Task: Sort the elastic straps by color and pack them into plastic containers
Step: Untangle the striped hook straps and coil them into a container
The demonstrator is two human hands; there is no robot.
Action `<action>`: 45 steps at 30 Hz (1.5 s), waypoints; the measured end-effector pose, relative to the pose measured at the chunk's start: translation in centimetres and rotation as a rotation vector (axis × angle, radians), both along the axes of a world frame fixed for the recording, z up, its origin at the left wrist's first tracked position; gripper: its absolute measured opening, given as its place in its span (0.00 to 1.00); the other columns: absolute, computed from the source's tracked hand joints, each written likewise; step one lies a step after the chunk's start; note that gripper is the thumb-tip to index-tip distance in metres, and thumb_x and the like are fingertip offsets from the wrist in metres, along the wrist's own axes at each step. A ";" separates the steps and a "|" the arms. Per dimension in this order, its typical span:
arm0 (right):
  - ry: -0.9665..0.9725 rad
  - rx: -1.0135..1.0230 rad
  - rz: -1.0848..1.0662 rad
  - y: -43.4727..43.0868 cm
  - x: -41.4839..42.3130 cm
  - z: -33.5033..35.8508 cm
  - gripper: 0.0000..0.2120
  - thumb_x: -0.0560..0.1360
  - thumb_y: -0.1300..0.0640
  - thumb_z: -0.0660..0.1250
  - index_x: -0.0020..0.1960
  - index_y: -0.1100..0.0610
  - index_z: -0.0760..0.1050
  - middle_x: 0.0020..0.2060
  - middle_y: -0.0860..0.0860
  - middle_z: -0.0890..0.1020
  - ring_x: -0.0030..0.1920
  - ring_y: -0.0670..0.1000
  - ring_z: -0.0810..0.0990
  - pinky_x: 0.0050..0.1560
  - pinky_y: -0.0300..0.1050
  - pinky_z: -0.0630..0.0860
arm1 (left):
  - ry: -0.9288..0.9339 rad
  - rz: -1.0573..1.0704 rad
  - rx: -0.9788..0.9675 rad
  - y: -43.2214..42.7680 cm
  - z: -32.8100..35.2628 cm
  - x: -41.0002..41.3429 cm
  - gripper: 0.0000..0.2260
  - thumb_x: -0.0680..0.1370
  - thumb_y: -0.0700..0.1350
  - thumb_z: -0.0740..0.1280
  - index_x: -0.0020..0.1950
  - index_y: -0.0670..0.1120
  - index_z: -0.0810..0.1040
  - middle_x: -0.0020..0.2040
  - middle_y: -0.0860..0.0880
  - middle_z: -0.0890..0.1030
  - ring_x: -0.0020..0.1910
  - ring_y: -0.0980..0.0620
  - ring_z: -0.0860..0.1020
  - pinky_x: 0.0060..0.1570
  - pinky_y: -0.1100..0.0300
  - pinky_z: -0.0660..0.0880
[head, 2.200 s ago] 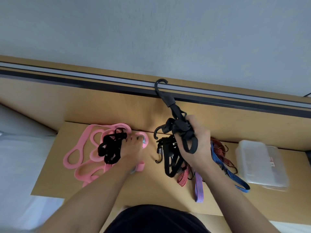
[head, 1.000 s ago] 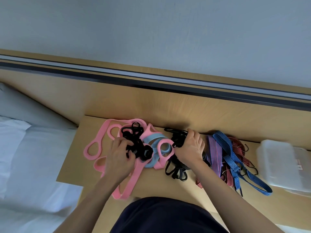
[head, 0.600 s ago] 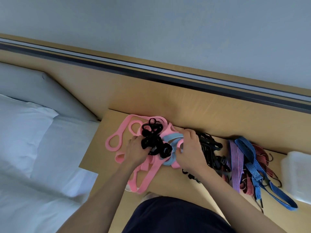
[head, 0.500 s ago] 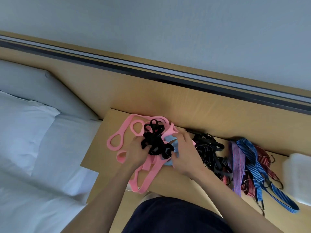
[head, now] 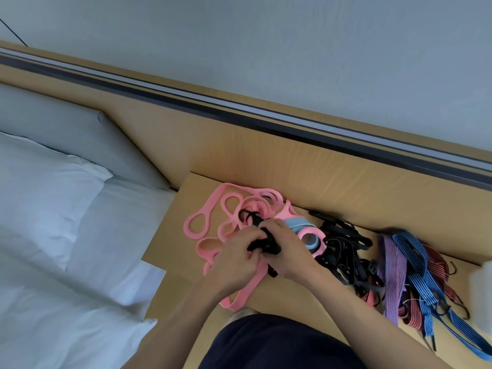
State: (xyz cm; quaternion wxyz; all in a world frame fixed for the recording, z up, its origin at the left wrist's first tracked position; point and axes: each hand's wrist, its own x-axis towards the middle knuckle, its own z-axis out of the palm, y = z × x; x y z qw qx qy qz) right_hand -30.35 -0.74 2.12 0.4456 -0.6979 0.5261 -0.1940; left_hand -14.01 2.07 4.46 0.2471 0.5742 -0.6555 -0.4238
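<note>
A bundle of black elastic strap [head: 262, 242] sits over the pink looped straps [head: 210, 217] on the wooden table [head: 175, 235]. My left hand [head: 234, 262] and my right hand [head: 288, 253] both grip this black bundle, fingers curled round it. A light blue strap [head: 299, 225] lies just right of my right hand, partly under a pink loop. Further right lie a pile of black hooked straps [head: 343, 246], a purple strap [head: 390, 275], blue striped straps [head: 420, 272] and red striped straps [head: 439, 265]. A white plastic container [head: 483, 291] shows at the right edge.
A bed with a white pillow [head: 40, 193] and sheets lies left of the table. A wooden headboard panel [head: 266, 153] with a dark rail rises behind the table, below a grey wall. My dark clothing [head: 279, 344] fills the bottom centre.
My right hand put the black hooked straps down on the table, moved left and took hold of the small black bundle with my left hand. The view swung left, pushing the container to the edge.
</note>
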 end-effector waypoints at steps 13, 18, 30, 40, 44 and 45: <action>-0.187 0.092 -0.384 -1.1 -2.3 2.1 0.13 0.71 0.61 0.73 0.44 0.46 0.74 0.40 0.36 0.80 0.41 0.37 0.78 0.41 0.27 0.72 | -0.013 0.241 0.260 -0.4 -4.1 1.5 0.19 0.75 0.38 0.63 0.62 0.55 0.70 0.62 0.56 0.74 0.58 0.63 0.75 0.51 0.66 0.74; -0.222 0.075 -0.544 -1.1 -4.9 4.3 0.05 0.72 0.48 0.72 0.42 0.44 0.76 0.34 0.36 0.80 0.36 0.38 0.78 0.35 0.30 0.72 | -0.075 0.199 0.251 -0.7 -5.2 -0.2 0.14 0.76 0.47 0.65 0.61 0.54 0.71 0.58 0.58 0.74 0.57 0.58 0.75 0.50 0.62 0.75; -0.293 -0.070 -0.811 -0.2 -11.1 9.7 0.15 0.80 0.45 0.66 0.39 0.52 0.73 0.26 0.39 0.74 0.29 0.38 0.73 0.30 0.28 0.69 | -0.338 0.058 0.157 -3.1 -6.9 -4.4 0.21 0.72 0.40 0.68 0.66 0.45 0.74 0.65 0.44 0.72 0.66 0.44 0.68 0.65 0.52 0.67; -0.532 -0.190 -0.892 -0.2 -13.4 12.3 0.13 0.77 0.44 0.66 0.50 0.53 0.80 0.40 0.44 0.84 0.44 0.45 0.84 0.40 0.42 0.81 | -0.425 -0.079 0.169 -4.0 -7.5 -7.5 0.17 0.74 0.56 0.70 0.61 0.52 0.78 0.58 0.51 0.75 0.63 0.47 0.70 0.60 0.51 0.71; -0.549 -0.260 -0.877 -0.3 -13.6 13.2 0.21 0.75 0.37 0.66 0.50 0.55 0.78 0.38 0.43 0.82 0.37 0.45 0.76 0.33 0.35 0.74 | -0.211 -0.069 0.231 -3.9 -7.0 -8.9 0.03 0.76 0.47 0.67 0.50 0.51 0.77 0.45 0.55 0.78 0.49 0.48 0.78 0.43 0.58 0.72; -0.551 -0.276 -0.849 -0.3 -13.6 13.3 0.17 0.75 0.37 0.66 0.48 0.50 0.79 0.38 0.43 0.81 0.37 0.45 0.75 0.33 0.36 0.73 | -0.188 -0.043 0.264 -3.9 -6.9 -9.1 0.06 0.77 0.45 0.66 0.53 0.51 0.76 0.46 0.55 0.78 0.48 0.51 0.79 0.43 0.59 0.72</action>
